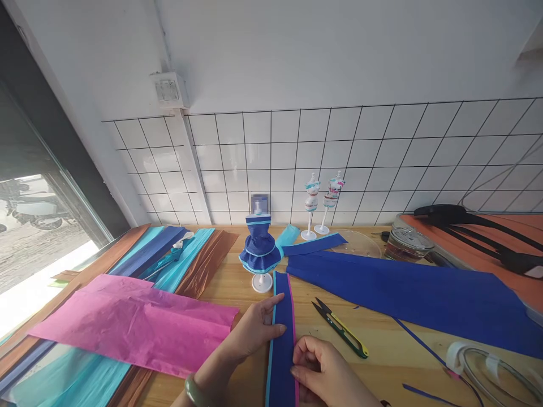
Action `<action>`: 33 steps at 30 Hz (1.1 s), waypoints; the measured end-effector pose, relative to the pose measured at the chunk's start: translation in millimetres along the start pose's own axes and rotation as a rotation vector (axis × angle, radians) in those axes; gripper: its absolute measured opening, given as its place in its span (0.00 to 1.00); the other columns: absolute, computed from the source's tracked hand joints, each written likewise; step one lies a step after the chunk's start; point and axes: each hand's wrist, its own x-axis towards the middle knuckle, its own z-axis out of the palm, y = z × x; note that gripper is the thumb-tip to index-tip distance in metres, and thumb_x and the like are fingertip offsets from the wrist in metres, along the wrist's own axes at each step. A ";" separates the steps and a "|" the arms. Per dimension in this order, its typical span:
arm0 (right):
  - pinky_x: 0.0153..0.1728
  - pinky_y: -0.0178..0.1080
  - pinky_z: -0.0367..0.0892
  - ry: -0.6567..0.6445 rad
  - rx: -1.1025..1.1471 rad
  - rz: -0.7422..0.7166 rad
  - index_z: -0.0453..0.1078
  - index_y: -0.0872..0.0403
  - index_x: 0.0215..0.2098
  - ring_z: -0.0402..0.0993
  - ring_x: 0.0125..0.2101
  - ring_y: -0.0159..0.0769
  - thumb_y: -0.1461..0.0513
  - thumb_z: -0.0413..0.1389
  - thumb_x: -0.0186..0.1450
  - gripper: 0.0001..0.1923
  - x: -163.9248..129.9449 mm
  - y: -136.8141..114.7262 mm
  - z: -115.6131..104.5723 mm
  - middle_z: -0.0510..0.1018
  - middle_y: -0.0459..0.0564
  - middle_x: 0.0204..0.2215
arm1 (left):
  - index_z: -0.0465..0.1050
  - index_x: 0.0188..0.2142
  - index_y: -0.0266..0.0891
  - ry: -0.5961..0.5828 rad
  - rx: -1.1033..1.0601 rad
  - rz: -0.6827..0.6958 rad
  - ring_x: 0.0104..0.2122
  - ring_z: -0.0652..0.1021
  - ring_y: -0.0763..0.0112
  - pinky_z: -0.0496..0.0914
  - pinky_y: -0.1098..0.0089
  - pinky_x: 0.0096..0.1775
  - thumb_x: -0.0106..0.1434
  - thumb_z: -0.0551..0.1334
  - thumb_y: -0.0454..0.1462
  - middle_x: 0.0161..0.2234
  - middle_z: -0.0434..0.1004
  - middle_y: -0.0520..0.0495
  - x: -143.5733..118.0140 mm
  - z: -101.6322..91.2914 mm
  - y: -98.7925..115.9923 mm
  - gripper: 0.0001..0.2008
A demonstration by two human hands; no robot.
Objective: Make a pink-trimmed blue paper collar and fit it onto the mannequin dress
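Observation:
A long dark blue strip (283,316), crepe paper by its look, lies lengthwise in front of me. Light blue trim runs down its left edge and pink trim down its right. My left hand (257,330) rests on the left edge, thumb and index finger stretched out over the strip. At the pink edge, my right hand (318,364) has its fingers curled and pinched. Just beyond the strip's far end stands a small dress form in a blue ruffled dress (259,243). Yellow-and-green thread snips (341,328) lie to the right of the strip.
Pink paper (139,322) covers teal, blue and brown sheets at left. A wide blue sheet (403,288) spreads across the right. Two small white dress forms (311,203) stand near the tiled wall. A glass jar (409,243) and a coiled clear tube (492,362) are at right.

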 end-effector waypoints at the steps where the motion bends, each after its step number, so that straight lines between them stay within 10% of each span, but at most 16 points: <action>1: 0.17 0.29 0.60 0.002 -0.001 -0.005 0.59 0.53 0.22 0.61 0.16 0.25 0.64 0.55 0.49 0.07 0.6 1.1 -0.2 0.62 0.36 0.15 | 0.61 0.56 0.40 0.004 0.005 -0.001 0.26 0.69 0.71 0.63 0.71 0.30 0.47 0.67 0.38 0.25 0.71 0.52 -0.1 0.1 0.6 0.36; 16: 0.15 0.29 0.59 0.028 -0.045 -0.033 0.59 0.52 0.27 0.65 0.14 0.27 0.52 0.51 0.58 0.12 3.6 2.7 -4.3 0.66 0.39 0.16 | 0.60 0.56 0.38 -0.085 -0.202 -0.008 0.33 0.73 0.67 0.66 0.70 0.35 0.46 0.69 0.38 0.31 0.75 0.48 -0.9 2.2 4.3 0.38; 23: 0.42 0.41 0.70 0.607 -0.661 -0.571 0.62 0.48 0.48 0.71 0.43 0.41 0.60 0.50 0.60 0.17 16.8 21.2 -32.7 0.72 0.51 0.44 | 0.72 0.46 0.39 -0.097 -0.237 -0.053 0.32 0.73 0.71 0.64 0.70 0.38 0.47 0.69 0.41 0.35 0.77 0.48 -11.2 2.4 24.1 0.25; 33: 0.44 0.50 0.67 0.597 -1.060 -1.000 0.63 0.46 0.52 0.61 0.53 0.48 0.69 0.47 0.58 0.25 17.6 26.7 -60.3 0.67 0.51 0.51 | 0.78 0.34 0.35 -0.298 -0.224 -0.187 0.19 0.63 0.82 0.54 0.77 0.23 0.44 0.70 0.44 0.21 0.70 0.53 -18.3 0.6 24.7 0.19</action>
